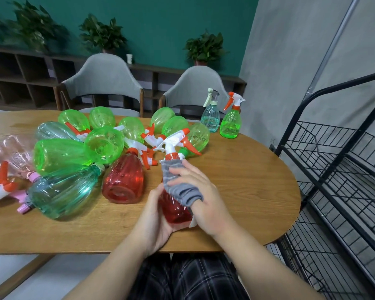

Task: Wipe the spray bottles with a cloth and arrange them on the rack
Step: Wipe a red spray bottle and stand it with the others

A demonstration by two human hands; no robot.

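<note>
My left hand [155, 215] grips the base of a red spray bottle [174, 208] with a white and orange trigger head, held upright above the table's near edge. My right hand [200, 197] presses a grey cloth [178, 182] against the bottle's upper body, fingers wrapped over the cloth. Several more spray bottles lie on their sides on the wooden table [247, 180]: green ones [59, 154], a teal one [63, 191], a red one [125, 178] and a pink one [15, 154]. The black wire rack [342, 169] stands to the right.
A light blue bottle [210, 114] and a green bottle [231, 122] stand upright at the table's far right corner. Two grey chairs [102, 81] face the far side. Behind them are a low wooden shelf and potted plants [204, 48]. My legs are under the table.
</note>
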